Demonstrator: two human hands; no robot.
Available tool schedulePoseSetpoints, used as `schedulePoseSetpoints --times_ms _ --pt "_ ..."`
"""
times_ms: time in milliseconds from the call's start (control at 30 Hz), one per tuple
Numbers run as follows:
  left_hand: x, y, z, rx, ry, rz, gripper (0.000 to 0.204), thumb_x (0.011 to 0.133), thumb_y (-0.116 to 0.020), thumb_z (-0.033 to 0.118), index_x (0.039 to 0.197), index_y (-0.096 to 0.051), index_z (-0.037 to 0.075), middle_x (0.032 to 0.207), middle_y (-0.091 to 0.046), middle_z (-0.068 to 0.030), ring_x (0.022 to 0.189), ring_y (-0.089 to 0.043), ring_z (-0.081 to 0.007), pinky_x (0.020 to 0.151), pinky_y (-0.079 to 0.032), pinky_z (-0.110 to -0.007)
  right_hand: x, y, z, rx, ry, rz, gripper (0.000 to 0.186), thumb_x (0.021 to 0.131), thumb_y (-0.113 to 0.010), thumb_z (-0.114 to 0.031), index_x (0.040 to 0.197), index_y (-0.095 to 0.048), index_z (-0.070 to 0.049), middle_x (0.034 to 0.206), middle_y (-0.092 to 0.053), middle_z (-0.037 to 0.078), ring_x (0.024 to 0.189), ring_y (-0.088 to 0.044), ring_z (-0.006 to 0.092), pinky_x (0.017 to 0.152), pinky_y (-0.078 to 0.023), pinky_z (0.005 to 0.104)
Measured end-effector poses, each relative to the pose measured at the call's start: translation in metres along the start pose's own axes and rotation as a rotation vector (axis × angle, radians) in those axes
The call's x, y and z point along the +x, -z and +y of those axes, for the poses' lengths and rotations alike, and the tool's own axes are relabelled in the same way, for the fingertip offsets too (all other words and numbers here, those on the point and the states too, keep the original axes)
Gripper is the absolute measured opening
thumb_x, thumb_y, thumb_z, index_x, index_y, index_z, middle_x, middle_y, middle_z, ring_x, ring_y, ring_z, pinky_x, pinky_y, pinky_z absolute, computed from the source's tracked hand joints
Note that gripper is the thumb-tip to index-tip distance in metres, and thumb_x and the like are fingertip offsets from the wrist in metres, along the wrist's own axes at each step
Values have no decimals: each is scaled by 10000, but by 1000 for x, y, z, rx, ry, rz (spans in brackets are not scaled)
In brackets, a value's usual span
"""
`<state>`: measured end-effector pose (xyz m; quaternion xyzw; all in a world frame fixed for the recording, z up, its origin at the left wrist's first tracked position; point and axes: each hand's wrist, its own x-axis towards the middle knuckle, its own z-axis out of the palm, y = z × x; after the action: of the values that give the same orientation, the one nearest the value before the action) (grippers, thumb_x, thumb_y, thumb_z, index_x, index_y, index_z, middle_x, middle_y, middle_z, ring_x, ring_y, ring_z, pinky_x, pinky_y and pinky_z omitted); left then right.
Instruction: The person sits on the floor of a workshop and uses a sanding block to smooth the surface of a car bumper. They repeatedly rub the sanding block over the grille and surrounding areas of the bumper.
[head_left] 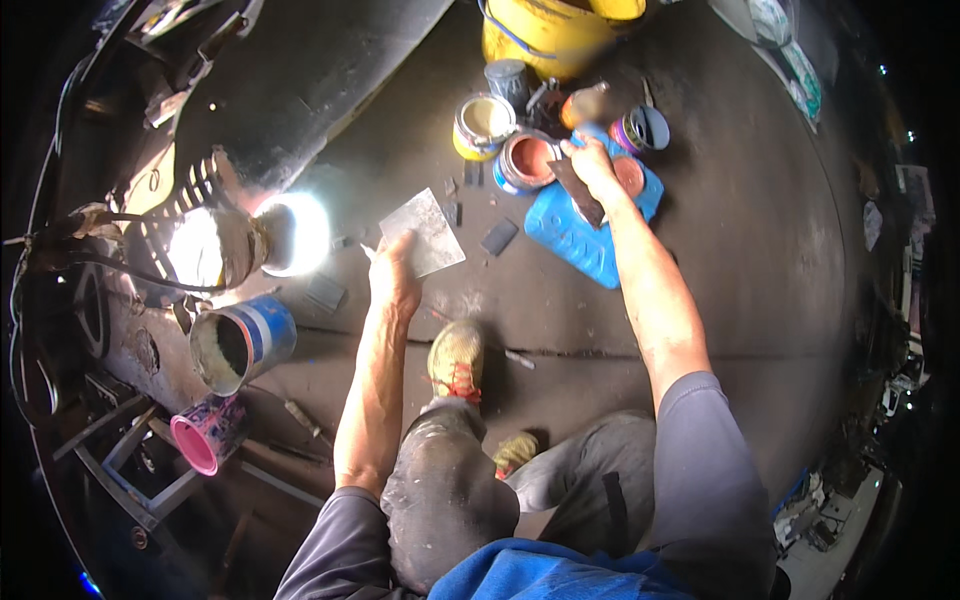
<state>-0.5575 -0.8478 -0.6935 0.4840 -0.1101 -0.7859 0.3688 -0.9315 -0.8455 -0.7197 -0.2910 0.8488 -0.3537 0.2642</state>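
Observation:
A square grey plate (pixel 425 230) is gripped at its near left corner by my left hand (pixel 397 270), held up over the floor. My right hand (pixel 592 168) reaches far forward over a blue plastic container (pixel 568 240) lying flat. Its fingers are closed beside a dark brown flat piece (pixel 578 190) that appears to be in them; the grip is partly hidden. On the container, just right of that hand, is a round reddish disc (pixel 628 176). Left of the hand stands an open can of reddish paste (pixel 531 158).
Beyond are an open can with a pale rim (pixel 485 122), a grey can (pixel 508 82), a purple tin (pixel 640 130) and a yellow bucket (pixel 545 35). A bright lamp (pixel 293 234), blue-and-white can (pixel 268 335) and pink-mouthed pot (pixel 205 440) are at left. Dark blocks (pixel 499 237) lie mid-floor.

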Motion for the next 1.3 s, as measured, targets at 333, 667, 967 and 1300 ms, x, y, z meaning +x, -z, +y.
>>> schedulePoseSetpoints --times_ms 333,667,967,1300 --pt "61 -3 -1 -51 -19 -40 287 871 -578 104 1153 -561 55 1101 -626 -98 1023 -616 -267 946 -479 -432 1 17 -5 -41 418 -3 60 788 -696 -62 810 -659 -21 705 -644 46 656 -595 143 633 -469 300" --pt "50 -15 3 46 -78 -21 255 880 -584 114 1133 -580 85 1082 -621 -58 1002 -615 -229 930 -488 -427 -49 11 -46 -713 657 74 183 826 -605 -145 960 -715 -86 904 -696 157 842 -670 345 754 -534 439" --pt "67 -31 16 187 -164 18 310 894 -557 93 1203 -531 76 1116 -602 -65 1023 -602 -236 921 -494 -441 -53 21 -50 -333 463 -93 178 833 -605 -118 965 -723 -100 893 -710 146 838 -694 291 742 -525 389" --pt "62 -79 8 141 -258 17 343 910 -583 157 1205 -556 -14 947 -617 -74 781 -571 -159 689 -483 -298 -55 40 -52 -488 652 29 193 833 -598 -102 989 -711 -85 945 -696 140 876 -665 331 771 -520 432"
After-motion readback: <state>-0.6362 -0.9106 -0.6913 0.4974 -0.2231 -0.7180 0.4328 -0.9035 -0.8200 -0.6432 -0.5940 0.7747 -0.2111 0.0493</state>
